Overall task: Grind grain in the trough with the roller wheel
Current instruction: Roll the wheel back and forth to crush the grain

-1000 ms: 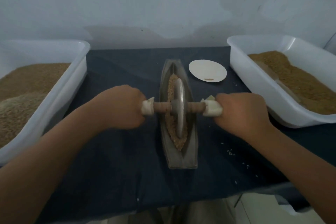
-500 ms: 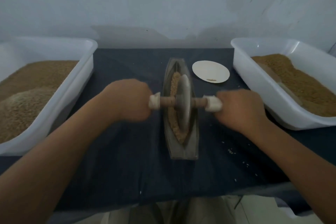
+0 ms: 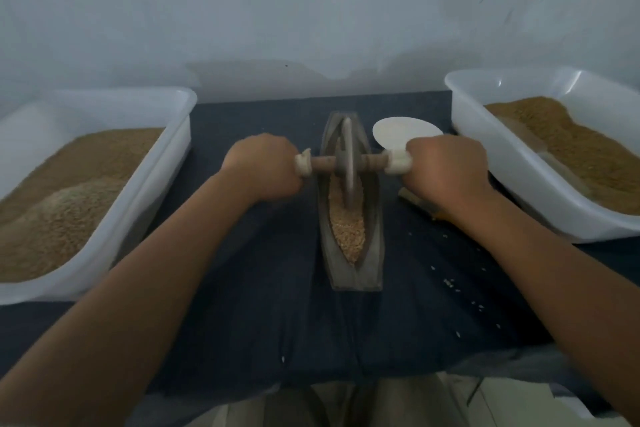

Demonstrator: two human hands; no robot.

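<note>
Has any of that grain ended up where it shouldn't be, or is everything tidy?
Yes: a few loose grains lie scattered on the dark cloth, right of the trough. They look spilled from grinding. The grain being ground sits inside the trough with the roller wheel.

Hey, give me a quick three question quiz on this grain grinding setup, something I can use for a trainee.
1. True or false: the left hand and right hand both grip the roller wheel by its handles.
2. The wheel stands in the trough toward: A) the far end, B) the near end, C) neither, it is lifted out.
3. Fill in: the white plate lies between the trough and the ____ tub.
Key: 1 true; 2 A; 3 right.
</note>
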